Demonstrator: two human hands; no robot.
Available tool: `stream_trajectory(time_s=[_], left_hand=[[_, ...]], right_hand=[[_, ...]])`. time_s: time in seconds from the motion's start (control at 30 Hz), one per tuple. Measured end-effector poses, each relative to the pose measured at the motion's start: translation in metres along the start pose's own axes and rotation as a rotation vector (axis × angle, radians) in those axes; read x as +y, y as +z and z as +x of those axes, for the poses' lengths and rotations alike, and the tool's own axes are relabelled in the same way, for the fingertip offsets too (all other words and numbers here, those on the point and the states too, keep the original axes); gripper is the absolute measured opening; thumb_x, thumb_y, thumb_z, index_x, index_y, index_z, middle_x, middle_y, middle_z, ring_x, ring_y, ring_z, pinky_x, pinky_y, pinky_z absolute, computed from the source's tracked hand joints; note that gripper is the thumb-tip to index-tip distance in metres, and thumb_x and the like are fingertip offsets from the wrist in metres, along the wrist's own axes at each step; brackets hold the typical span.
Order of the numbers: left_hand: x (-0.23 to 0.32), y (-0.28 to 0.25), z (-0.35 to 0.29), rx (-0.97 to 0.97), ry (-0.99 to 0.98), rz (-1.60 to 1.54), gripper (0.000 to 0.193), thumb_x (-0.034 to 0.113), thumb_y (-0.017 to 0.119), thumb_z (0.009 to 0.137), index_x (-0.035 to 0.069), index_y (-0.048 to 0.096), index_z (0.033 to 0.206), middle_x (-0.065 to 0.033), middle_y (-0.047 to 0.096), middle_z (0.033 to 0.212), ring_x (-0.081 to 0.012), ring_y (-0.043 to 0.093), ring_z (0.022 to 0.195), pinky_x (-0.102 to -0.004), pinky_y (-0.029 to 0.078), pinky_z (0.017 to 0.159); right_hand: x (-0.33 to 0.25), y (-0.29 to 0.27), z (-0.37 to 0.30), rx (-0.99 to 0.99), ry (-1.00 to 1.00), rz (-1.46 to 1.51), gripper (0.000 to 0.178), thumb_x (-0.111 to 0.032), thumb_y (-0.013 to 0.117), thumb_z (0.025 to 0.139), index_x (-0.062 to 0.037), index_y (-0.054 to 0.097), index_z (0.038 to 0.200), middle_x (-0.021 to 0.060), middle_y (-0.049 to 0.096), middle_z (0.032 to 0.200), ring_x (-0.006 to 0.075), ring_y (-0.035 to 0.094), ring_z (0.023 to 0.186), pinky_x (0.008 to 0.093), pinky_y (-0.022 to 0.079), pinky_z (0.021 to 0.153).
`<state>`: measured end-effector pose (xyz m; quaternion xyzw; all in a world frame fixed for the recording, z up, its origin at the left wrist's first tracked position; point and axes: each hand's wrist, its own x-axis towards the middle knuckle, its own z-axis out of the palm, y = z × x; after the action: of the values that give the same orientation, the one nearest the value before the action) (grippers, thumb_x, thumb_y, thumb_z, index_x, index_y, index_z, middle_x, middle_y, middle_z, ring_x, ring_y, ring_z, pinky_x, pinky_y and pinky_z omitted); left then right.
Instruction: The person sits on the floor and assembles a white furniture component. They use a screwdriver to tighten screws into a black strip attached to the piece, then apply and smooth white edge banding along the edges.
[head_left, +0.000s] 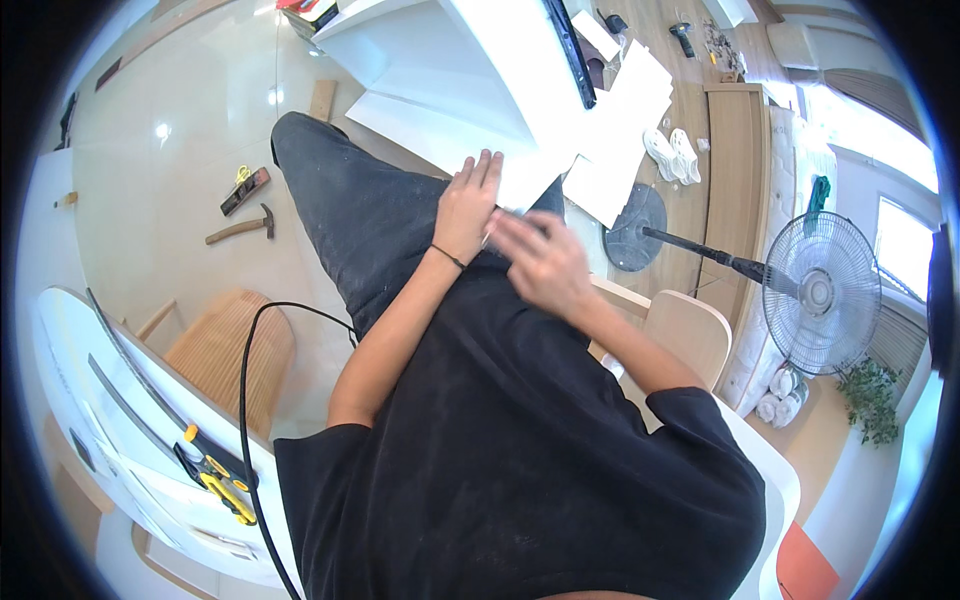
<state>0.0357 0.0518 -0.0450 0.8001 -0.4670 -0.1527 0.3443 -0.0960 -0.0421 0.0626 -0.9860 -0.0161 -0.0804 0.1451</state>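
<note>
A white panelled furniture piece (430,120) stands in front of me, with its near corner between my legs. My left hand (468,208) lies at that near end, fingers stretched out flat, a thin dark band round the wrist. Close against it on the right is my right hand (545,262), smeared by motion. Its fingers are bent over a small, thin, dark thing (512,212), mostly hidden, whose kind I cannot make out. The panel edge under both hands is largely covered.
On the left floor lie a hammer (240,228) and a hand plane (245,192). A white table (130,400) with yellow-black clamps (217,475) stands lower left, a black cable (246,400) beside it. White sheets (610,165), clogs (672,157) and a standing fan (820,292) are at right.
</note>
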Motion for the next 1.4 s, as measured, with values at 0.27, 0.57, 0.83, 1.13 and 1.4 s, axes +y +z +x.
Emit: stream_trajectory(time_s=[0.27,0.57,0.83,1.13,1.4], left_hand=[[0.0,-0.022,-0.018,0.025,0.107,-0.285,0.069,0.029,0.082,0.085,0.015,0.056,0.147,-0.021,0.054,0.147,-0.0393,0.05,0.137,-0.0466,0.045,0.112],[0.024,-0.025,-0.007,-0.028,-0.013,-0.198,0.047,0.024,0.057,0.101,0.009,0.057,0.146,-0.0227,0.053,0.145,-0.0402,0.05,0.134,-0.0473,0.04,0.112],[0.085,0.002,0.076,0.082,0.286,0.154,0.044,0.006,0.069,0.089,-0.008,0.061,0.13,-0.0171,0.059,0.113,-0.0334,0.058,0.099,-0.0429,0.052,0.087],[0.091,0.033,0.141,0.114,0.273,0.173,0.048,0.006,0.07,0.088,-0.009,0.059,0.132,-0.0185,0.057,0.115,-0.0348,0.055,0.101,-0.0426,0.051,0.089],[0.086,0.037,0.159,0.058,0.35,0.207,0.054,0.007,0.07,0.087,-0.008,0.056,0.137,-0.0181,0.057,0.119,-0.0357,0.055,0.102,-0.0441,0.051,0.09]], right_hand=[[0.013,0.023,-0.051,0.451,0.804,0.517,0.068,0.003,0.052,0.088,-0.0023,0.037,0.153,0.0215,0.055,0.139,0.0303,0.057,0.116,0.0396,0.046,0.103],[0.087,0.036,-0.044,0.598,1.042,0.883,0.061,-0.014,0.048,0.104,-0.0142,0.027,0.161,0.0124,0.056,0.136,0.013,0.059,0.1,0.024,0.048,0.075],[0.146,0.048,-0.016,0.768,1.142,1.112,0.051,-0.018,0.053,0.104,-0.0081,0.038,0.152,0.0069,0.062,0.128,0.0131,0.063,0.1,0.0263,0.051,0.077],[0.137,0.062,-0.024,0.842,1.165,1.212,0.055,-0.013,0.055,0.102,-0.0024,0.035,0.152,0.0119,0.06,0.126,0.0127,0.061,0.092,0.0269,0.052,0.071],[0.133,0.064,-0.026,0.787,1.018,0.985,0.056,-0.012,0.056,0.1,-0.0046,0.038,0.152,0.0171,0.052,0.139,0.0257,0.058,0.114,0.0359,0.049,0.096]])
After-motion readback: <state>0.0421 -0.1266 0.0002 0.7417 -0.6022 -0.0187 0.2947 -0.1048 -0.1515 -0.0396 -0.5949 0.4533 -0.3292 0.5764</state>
